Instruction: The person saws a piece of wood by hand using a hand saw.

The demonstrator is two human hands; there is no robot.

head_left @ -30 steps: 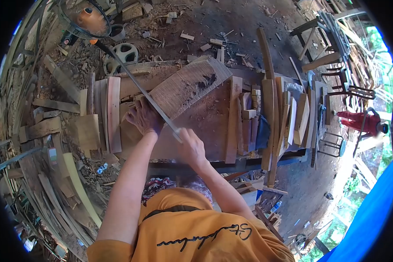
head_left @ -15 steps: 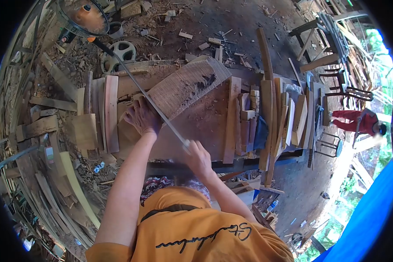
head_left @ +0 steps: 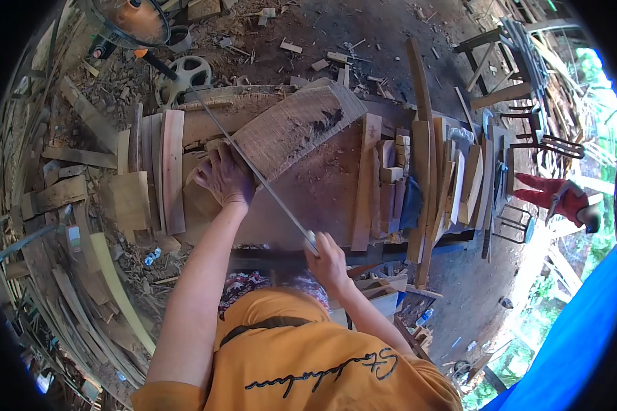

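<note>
My right hand (head_left: pixel 329 264) is closed around the near end of a long, narrow saw (head_left: pixel 279 200). Its thin blade slants up to the left across a thick wooden block (head_left: pixel 291 133), which has a rough, dark hollow near its far right end. Beside the blade, on its left, my left hand (head_left: pixel 225 177) lies on the block's near-left end, fingers spread and slightly bent, pressing on the wood. The block rests at an angle on a brown, dusty plank surface (head_left: pixel 308 195). The blade's cutting edge is too fine to make out.
Upright boards (head_left: pixel 173 171) stand left of the block, and several stacked planks (head_left: pixel 421 185) lie to the right. A fan (head_left: pixel 134 24) stands at the upper left near a pale wheel (head_left: pixel 185 79). A person in red (head_left: pixel 555 198) is at the far right.
My right hand has drawn the saw back toward my body, down and to the right. My left hand has stayed on the block, and the person in red has shifted slightly.
</note>
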